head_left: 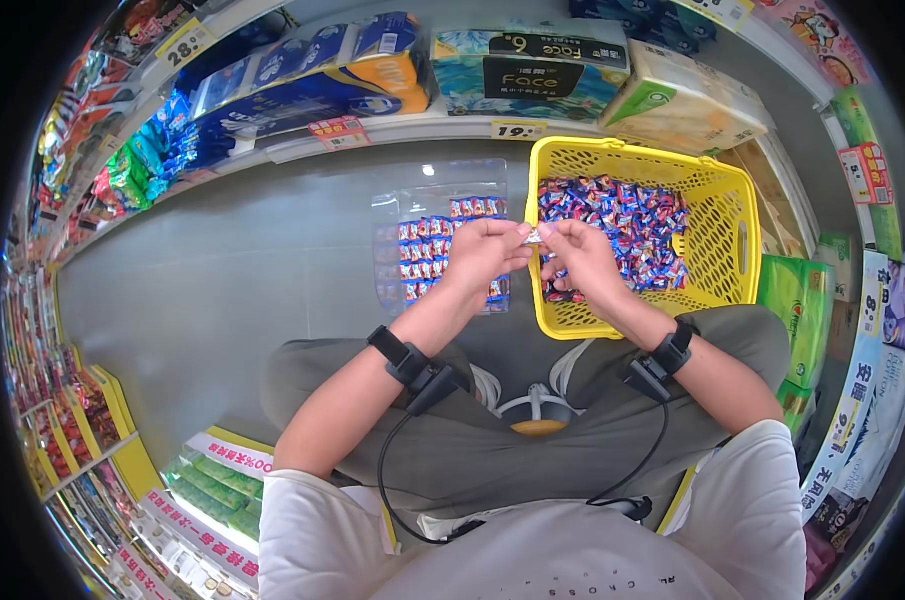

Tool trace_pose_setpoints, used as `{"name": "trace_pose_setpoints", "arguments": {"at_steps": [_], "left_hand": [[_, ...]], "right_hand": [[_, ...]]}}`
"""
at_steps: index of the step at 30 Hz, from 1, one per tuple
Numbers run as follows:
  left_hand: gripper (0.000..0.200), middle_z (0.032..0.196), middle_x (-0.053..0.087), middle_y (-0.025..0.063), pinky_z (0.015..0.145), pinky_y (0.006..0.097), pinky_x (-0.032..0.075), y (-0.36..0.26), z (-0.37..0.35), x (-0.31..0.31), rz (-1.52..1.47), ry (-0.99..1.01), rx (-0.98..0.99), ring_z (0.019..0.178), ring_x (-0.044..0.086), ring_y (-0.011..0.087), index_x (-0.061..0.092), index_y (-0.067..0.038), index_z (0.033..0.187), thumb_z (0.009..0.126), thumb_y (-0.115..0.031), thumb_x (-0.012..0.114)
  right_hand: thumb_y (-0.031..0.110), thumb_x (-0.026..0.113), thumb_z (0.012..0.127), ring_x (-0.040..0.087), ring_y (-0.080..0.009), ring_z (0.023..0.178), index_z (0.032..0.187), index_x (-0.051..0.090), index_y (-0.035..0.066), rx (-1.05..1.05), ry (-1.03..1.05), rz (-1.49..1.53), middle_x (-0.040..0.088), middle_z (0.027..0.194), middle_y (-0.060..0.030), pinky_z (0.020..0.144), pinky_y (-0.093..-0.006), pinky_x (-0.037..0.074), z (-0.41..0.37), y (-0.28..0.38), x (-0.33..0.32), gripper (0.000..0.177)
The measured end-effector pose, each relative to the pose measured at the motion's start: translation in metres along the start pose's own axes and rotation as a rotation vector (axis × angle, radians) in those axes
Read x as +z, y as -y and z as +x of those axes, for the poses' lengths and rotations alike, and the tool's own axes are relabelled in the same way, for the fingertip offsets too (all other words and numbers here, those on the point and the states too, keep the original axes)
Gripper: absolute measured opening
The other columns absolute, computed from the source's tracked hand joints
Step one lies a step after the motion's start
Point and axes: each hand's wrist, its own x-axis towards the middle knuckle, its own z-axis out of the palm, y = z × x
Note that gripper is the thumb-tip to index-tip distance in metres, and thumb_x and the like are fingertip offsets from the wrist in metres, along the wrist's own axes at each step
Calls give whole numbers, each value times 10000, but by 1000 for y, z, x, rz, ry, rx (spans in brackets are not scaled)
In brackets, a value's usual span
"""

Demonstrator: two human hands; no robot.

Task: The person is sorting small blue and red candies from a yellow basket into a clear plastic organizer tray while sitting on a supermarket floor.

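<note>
My left hand [484, 252] and my right hand [584, 262] meet over the near-left rim of a yellow plastic basket [544, 318]. Thumbs and fingertips of both are pinched on a small wrapped candy [533, 237], mostly covered by the fingers. Loose blue-and-red wrapped candies [627, 225] fill much of the basket floor. Beside it on the left lies a clear plastic tray [452, 178], where similar candies [424, 250] are laid in rows; my left hand and forearm hide part of them.
Shelves surround me. Tissue packs [532, 75] stand on the shelf ahead, above a yellow price tag [518, 130]. Green packages [794, 310] sit right of the basket. Bagged snacks [142, 160] line the left shelf. Grey floor [212, 270] extends left of the tray.
</note>
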Motion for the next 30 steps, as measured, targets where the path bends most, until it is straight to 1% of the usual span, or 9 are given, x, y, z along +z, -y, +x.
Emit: {"name": "trace_pose_setpoints", "arguments": {"at_steps": [3, 9, 11, 18, 22, 24, 25, 26, 30], "left_hand": [[164, 924, 675, 83, 777, 287, 565, 7, 0, -1, 30, 34, -48, 830, 663, 147, 641, -20, 1001, 933, -165, 673], [142, 895, 678, 51, 726, 259, 552, 16, -7, 7, -78, 11, -45, 776, 645, 121, 653, -35, 991, 930, -161, 678], [132, 868, 669, 31, 694, 244, 540, 18, -5, 7, 46, -12, 43, 759, 630, 103, 656, -43, 991, 938, -163, 668], [93, 787, 609, -18, 601, 223, 467, 24, -4, 4, 149, -27, 112, 649, 533, 65, 656, -46, 961, 951, -136, 634], [78, 737, 547, -38, 531, 235, 383, 40, 9, -6, 73, -181, 81, 616, 458, 53, 651, -65, 930, 954, -124, 605], [133, 738, 536, -26, 527, 261, 355, 43, 19, -18, -68, -364, 42, 621, 437, 55, 651, -26, 1031, 937, -115, 623], [92, 699, 518, -26, 491, 278, 338, 44, 29, -25, -96, -465, 50, 571, 420, 64, 648, -40, 952, 943, -124, 611], [92, 699, 518, -26, 491, 278, 338, 44, 41, -34, -92, -468, 51, 571, 420, 64, 648, -40, 952, 943, -124, 611], [123, 676, 506, -21, 447, 302, 287, 45, 79, -71, -264, -655, -65, 509, 361, 84, 590, -58, 811, 920, -114, 590]], "right_hand": [[261, 620, 975, 547, -40, 556, 1038, 618, 35, 78, -115, 237, 605, 768, 12, 446, -186, 420, 1, 6, -1, 235], [206, 658, 951, 495, -32, 528, 990, 642, 19, -28, -120, 174, 571, 701, 18, 435, -194, 390, 4, -1, -4, 192], [197, 660, 949, 472, -31, 516, 994, 642, 13, -45, -132, 177, 560, 698, 20, 431, -198, 380, 4, -1, -4, 191], [184, 634, 960, 415, -34, 536, 1006, 641, 29, 17, -138, 338, 509, 739, 39, 445, -215, 330, -1, 0, 2, 163], [182, 599, 951, 378, -50, 544, 994, 621, 63, 177, -105, 555, 486, 775, 38, 468, -224, 309, 2, -5, -7, 129], [190, 593, 933, 357, -57, 543, 989, 604, 83, 222, -110, 577, 464, 746, 41, 479, -232, 299, 3, -8, -8, 121], [217, 590, 939, 363, -54, 552, 1000, 595, 100, 279, -86, 600, 471, 744, 49, 479, -222, 297, 4, -12, -9, 132], [244, 588, 945, 369, -51, 561, 1012, 585, 118, 335, -62, 621, 477, 741, 57, 480, -212, 296, 5, -15, -10, 143], [245, 564, 950, 359, -52, 564, 1020, 574, 126, 380, -53, 611, 471, 732, 68, 489, -214, 300, 4, -18, -6, 138]]}}
